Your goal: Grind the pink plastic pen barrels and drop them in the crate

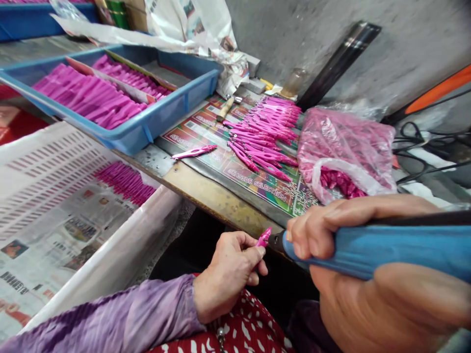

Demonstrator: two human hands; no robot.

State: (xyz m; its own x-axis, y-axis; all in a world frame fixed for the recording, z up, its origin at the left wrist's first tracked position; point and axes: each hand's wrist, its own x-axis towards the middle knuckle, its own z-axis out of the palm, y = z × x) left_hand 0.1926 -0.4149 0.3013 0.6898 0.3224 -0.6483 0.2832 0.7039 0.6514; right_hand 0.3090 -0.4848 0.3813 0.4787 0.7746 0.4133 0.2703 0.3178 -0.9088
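Observation:
My left hand [233, 274] is closed, pinching a slim pink plastic piece [264, 237] between thumb and fingers; most of it is hidden by the grip. My right hand [353, 260] is wrapped round a blue electric screwdriver [401, 247] with a black nose. That nose meets or nearly meets the pink piece's tip; I cannot tell whether they touch. Past both hands, a pile of similar pink pieces [265, 132] lies on a printed mat [209, 164]. One single pink piece [195, 151] lies apart, left of the pile.
A blue tray [143, 132] with cardboard dividers holds many pink pieces. Right of the pile sits a clear plastic bag [346, 142] of pink parts. A newspaper-lined crate [121, 289] stands lower left. A black post [338, 63], black cables [415, 152] and a wooden-handled tool [225, 109] are behind.

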